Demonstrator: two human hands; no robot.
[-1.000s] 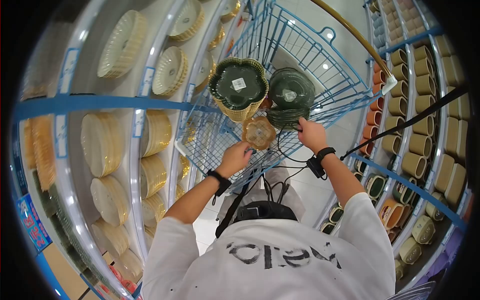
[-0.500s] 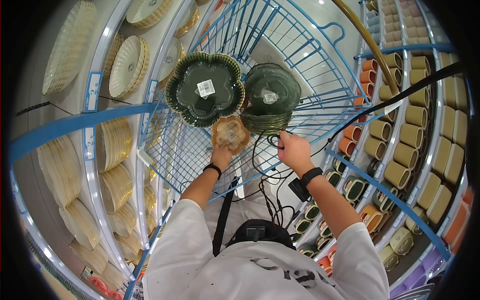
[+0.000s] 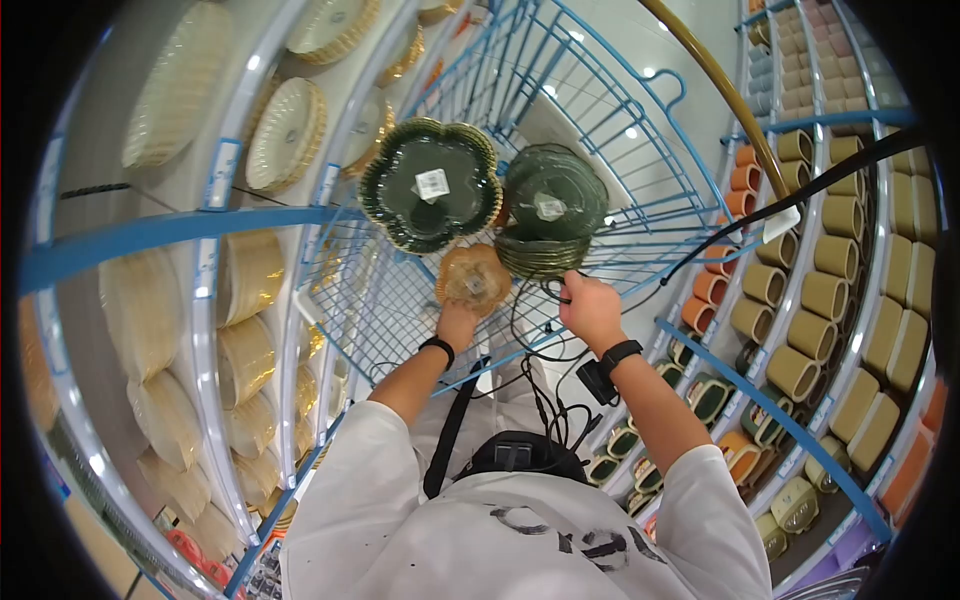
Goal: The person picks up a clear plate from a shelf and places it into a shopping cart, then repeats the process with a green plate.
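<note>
My left hand grips the near edge of a small peach-coloured, flower-shaped dish; its fingertips are partly hidden by the dish. Just beyond it in the blue wire shopping cart lies a large dark green scalloped plate with a white label. To the right of that are several green glass plates, also labelled, and a stack of green bowls. My right hand is closed around a loop of black cable, close to the bowls.
Shelves of cream, gold-rimmed dishes stand on the left. On the right, shelves hold rows of olive cups and orange cups. Black cables hang between my arms, by a black waist pouch. A brown-gold pole crosses the upper right.
The cart, its dishes and the left shelves sit slightly further right and lower in view. Both hands keep their holds, the left on the small dish and the right on the cable.
</note>
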